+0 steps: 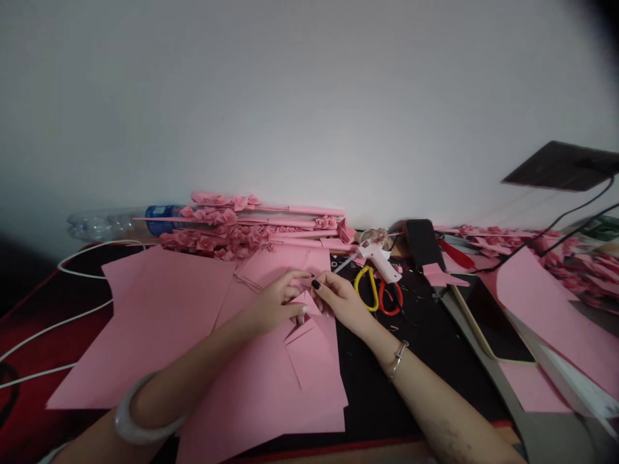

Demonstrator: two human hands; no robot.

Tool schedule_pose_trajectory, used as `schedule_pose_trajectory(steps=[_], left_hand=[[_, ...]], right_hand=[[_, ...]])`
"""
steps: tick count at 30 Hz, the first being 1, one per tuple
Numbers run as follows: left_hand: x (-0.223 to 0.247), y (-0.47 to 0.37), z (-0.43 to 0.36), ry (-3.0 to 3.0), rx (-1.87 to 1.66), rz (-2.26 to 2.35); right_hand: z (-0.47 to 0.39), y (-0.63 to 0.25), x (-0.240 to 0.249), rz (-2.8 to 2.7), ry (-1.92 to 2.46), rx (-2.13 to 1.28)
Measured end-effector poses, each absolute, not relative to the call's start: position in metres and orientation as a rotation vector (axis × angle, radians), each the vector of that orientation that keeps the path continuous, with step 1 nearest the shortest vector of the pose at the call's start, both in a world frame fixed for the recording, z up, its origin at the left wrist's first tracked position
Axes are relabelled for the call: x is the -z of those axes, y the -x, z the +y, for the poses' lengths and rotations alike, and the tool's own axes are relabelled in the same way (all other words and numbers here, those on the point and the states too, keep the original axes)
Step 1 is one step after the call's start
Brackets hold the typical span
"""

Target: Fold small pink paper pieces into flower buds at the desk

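A small folded piece of pink paper [307, 301] is held between my two hands at the middle of the view. My left hand [283, 301] pinches its left side, thumb below and fingers above. On the upper right edge, my right hand [338, 298] is closed with thumb and fingertips together. Small pink paper squares [312, 354] lie just below the hands. They rest on large pink sheets [261, 386] under my left forearm. The fingers partly hide the folded piece.
Yellow-and-red-handled scissors [372, 290] and a white glue gun [380, 258] lie right of my hands. Pink paper flowers [232, 232] line the wall beside a plastic bottle [116, 224]. At right are a tablet-like device [498, 322], a black phone [422, 240] and more pink paper.
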State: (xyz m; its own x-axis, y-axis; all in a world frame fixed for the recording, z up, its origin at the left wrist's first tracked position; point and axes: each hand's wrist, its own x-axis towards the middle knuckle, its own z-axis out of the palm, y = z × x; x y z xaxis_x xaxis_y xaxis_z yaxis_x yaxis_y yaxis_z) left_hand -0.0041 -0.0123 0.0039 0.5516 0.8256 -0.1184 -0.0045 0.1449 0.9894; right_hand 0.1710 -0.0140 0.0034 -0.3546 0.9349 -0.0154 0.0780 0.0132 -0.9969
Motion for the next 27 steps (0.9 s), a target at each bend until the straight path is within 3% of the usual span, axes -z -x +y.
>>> schedule_pose_trajectory(steps=[27], left_hand=[[-0.0039, 0.0045, -0.0128, -1.575, -0.886, 1.061]], right_hand=[[-0.0154, -0.1694, -0.0037, -1.569, 1.207, -1.292]])
